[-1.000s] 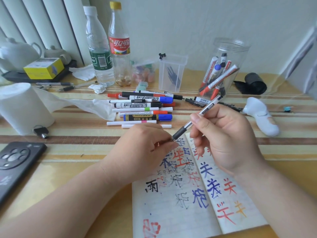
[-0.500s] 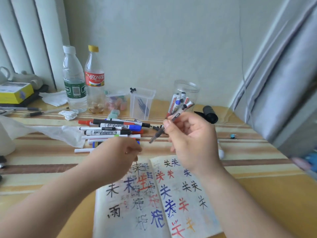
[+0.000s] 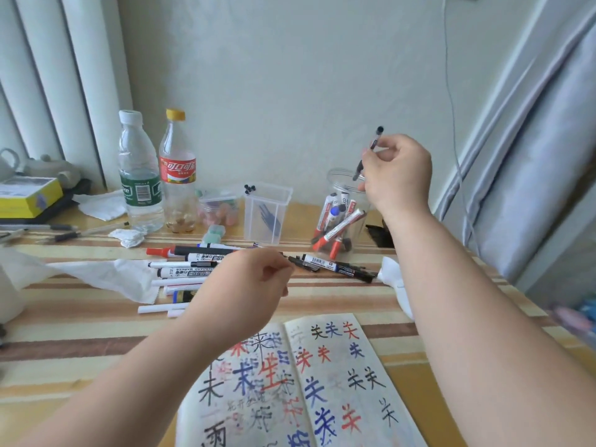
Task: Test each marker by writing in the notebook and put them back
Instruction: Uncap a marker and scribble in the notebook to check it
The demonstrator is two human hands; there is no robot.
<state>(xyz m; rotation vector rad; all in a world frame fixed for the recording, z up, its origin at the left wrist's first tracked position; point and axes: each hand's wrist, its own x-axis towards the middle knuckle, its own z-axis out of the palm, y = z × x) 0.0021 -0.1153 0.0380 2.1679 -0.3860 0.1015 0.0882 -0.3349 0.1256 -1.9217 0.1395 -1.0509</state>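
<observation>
Nearest, the notebook point(image 3: 338, 382) lies open, covered in coloured writing. Beyond it the left hand point(image 3: 248, 285) hovers over the loose markers point(image 3: 187, 272), fingers curled inward; whether they pinch anything cannot be told. Farther back the right hand point(image 3: 398, 172) is raised, wrist bent, pinching a thin black marker point(image 3: 374, 144) tilted tip-down just above the clear jar point(image 3: 333, 171).

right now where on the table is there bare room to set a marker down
Bare tabletop lies left of the notebook, below the tissue. A narrower strip runs between the notebook's top edge and the black marker. Crowded: the loose markers mid-table and the back row of bottles and jar.
</observation>
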